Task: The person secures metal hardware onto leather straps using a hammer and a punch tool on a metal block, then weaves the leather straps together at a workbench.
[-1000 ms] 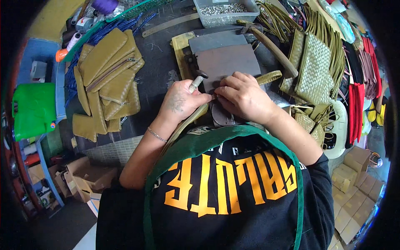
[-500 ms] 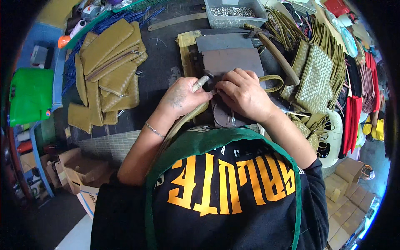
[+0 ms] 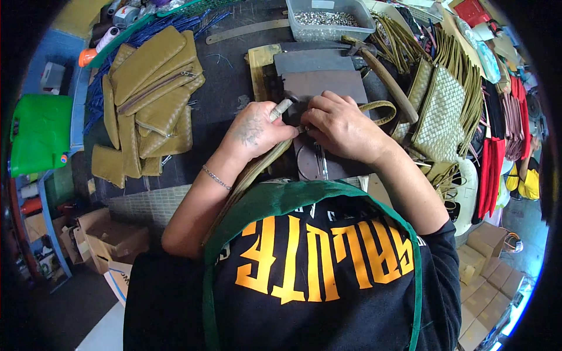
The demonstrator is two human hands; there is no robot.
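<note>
My left hand (image 3: 254, 130) is closed round a tool with a pale wrapped handle (image 3: 281, 109) and a dark, rounded metal end. Its thumb also presses toward olive straps (image 3: 257, 168), which run down along my left forearm. Fingertips bent inward, my right hand (image 3: 344, 128) pinches at the strap end, close to the left thumb. A small shiny bit (image 3: 303, 129) shows between the hands; its kind is unclear. An olive strap loop (image 3: 384, 112) sticks out past my right hand. Both hands are over a brown board (image 3: 328, 85), with slim metal tools (image 3: 321, 162) lying below them.
Olive zippered pouches (image 3: 155, 70) are piled at the left. A hammer (image 3: 391, 85) lies right of the board, beside woven olive panels (image 3: 439, 114). Behind stand a clear bin (image 3: 331, 36) of small metal pieces and a metal ruler (image 3: 249, 31). Cardboard boxes (image 3: 114, 234) sit at lower left.
Hardly anything differs. Both hands keep their grip over the board, with only a slight shift of the fingers. The whole scene has drifted a little to the left with my head.
</note>
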